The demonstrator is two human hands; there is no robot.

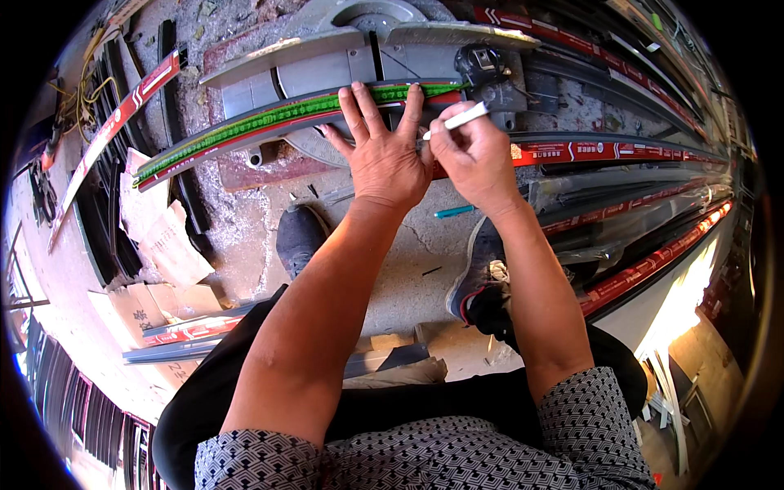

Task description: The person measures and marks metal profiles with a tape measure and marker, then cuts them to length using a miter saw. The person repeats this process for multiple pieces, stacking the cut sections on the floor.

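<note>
Concrete floor is showing below. The right hand is pinching a white pen; the left hand is splaying flat on a green measuring tape, which is lying along a grey strip across a metal base.

The measuring tape is bright green with dark marks, and its case is black. The pen is white. The shirt has a zigzag pattern in black and pale grey. The pants are black, and the laces are cream. The cardboard is light brown. The saw base is silvery grey.
</note>
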